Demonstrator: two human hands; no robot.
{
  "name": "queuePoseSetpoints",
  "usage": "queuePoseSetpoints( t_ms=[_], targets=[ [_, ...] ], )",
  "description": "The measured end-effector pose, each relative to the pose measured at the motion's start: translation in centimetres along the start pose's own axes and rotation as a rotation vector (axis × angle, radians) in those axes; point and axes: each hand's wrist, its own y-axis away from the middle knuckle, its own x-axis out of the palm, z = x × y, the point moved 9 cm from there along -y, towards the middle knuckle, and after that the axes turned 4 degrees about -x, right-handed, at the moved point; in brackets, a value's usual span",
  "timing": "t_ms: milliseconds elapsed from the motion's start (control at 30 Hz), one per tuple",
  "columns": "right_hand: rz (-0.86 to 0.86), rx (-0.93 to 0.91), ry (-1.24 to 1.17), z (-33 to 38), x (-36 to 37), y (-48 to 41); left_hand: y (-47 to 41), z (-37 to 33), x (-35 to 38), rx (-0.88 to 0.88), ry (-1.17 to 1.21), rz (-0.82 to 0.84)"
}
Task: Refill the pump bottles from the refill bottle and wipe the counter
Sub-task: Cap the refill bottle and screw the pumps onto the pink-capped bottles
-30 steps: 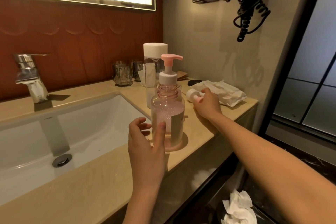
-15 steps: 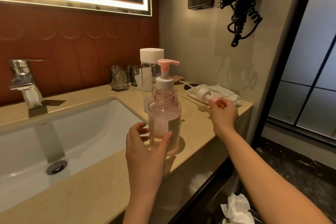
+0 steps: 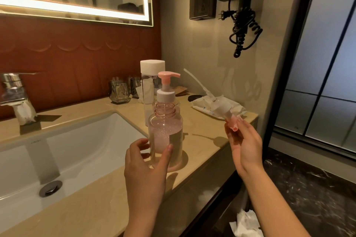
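Left hand [image 3: 146, 165] is wrapped round the open-necked pink pump bottle [image 3: 165, 136], thumb on the front. The bottle stands upright on the counter [image 3: 192, 121], just right of the sink [image 3: 77, 140]. Right hand [image 3: 244, 144] pinches the loose pump head [image 3: 221, 110] by its pink nozzle, held up above the counter's right end with the dip tube angled up and away. A white-capped clear bottle [image 3: 152, 75] and a second pump [image 3: 166, 86] stand just behind. A wipes pack [image 3: 204, 105] lies far right.
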Motion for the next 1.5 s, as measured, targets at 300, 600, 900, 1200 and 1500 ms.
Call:
queuePoseSetpoints(
  t_ms=[300,600,900,1200,1500],
  targets=[
    [0.041,-0.101,-0.01,3.5,3.3,-0.3,0.1,-0.1,0.0,-0.012,-0.001,0.004],
    [0.146,-0.319,0.192,9.4,6.7,-1.2,0.1,-0.1,0.0,-0.002,-0.006,0.006],
    [0.295,-0.45,0.37,11.7,9.6,-0.7,0.0,0.0,0.0,0.014,-0.023,0.005],
    [0.353,-0.539,0.448,13.0,11.5,-0.3,0.0,0.0,0.0,0.027,-0.022,0.005],
    [0.401,-0.599,0.416,12.3,15.6,1.7,0.1,-0.2,0.0,0.038,-0.029,0.004]
  ],
)
